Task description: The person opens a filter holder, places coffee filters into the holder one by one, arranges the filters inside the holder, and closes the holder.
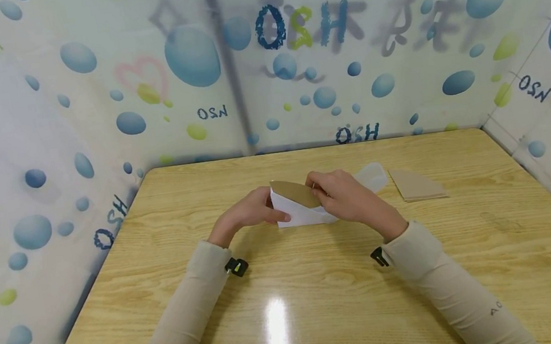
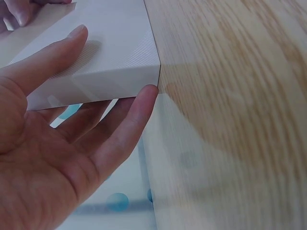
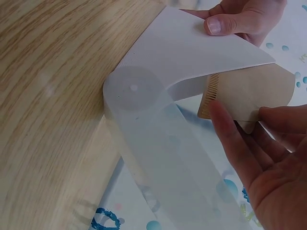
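A white case [image 1: 293, 215] for coffee filters stands on the table, held by my left hand [image 1: 260, 205]. In the left wrist view the thumb lies on its broad face and the fingers reach under its narrow side. Its translucent lid [image 3: 168, 153] is swung out to the right. Brown fan-shaped paper coffee filters [image 1: 294, 192] stick out of the open top. My right hand [image 1: 342, 193] pinches them by the edge near the crimped seam [image 3: 211, 93]. Their lower part is hidden inside the case.
Another stack of brown filters [image 1: 417, 184] lies on the wooden table [image 1: 322, 304], right of the lid. A patterned curtain [image 1: 298, 100] hangs right behind the table's far edge. Dark buckled straps [image 1: 237, 267] sit at both wrists.
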Demonstrator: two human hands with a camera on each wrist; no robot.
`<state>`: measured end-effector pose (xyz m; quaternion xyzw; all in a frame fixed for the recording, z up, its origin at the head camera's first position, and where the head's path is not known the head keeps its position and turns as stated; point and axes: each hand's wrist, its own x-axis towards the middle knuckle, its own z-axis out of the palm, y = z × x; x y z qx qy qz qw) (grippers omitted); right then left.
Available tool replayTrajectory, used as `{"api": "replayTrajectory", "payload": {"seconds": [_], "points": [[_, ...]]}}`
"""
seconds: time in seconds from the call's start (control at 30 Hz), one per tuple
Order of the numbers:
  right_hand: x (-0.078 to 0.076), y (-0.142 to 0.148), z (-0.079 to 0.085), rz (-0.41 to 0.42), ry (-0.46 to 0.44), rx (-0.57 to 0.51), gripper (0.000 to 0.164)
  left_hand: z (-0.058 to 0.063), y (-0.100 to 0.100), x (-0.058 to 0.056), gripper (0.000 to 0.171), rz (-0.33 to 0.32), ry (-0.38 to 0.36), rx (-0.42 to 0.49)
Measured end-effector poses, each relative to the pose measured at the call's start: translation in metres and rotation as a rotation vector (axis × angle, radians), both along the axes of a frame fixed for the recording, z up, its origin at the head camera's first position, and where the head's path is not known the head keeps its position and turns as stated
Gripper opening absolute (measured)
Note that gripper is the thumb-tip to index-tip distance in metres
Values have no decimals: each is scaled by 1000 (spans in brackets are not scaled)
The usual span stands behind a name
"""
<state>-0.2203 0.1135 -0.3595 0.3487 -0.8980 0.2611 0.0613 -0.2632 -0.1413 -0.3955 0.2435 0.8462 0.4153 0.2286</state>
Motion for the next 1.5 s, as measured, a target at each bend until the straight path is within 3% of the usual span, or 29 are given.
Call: {"api": "replayTrajectory", "payload": {"seconds": [0.67,1.5], "points": [[-4,-2,-5,-15,6,37,10,1,0,0,41,1,4,0],[-5,-4,-8,4,-21,73,13,1,0,0,38,5,13,-14]]}}
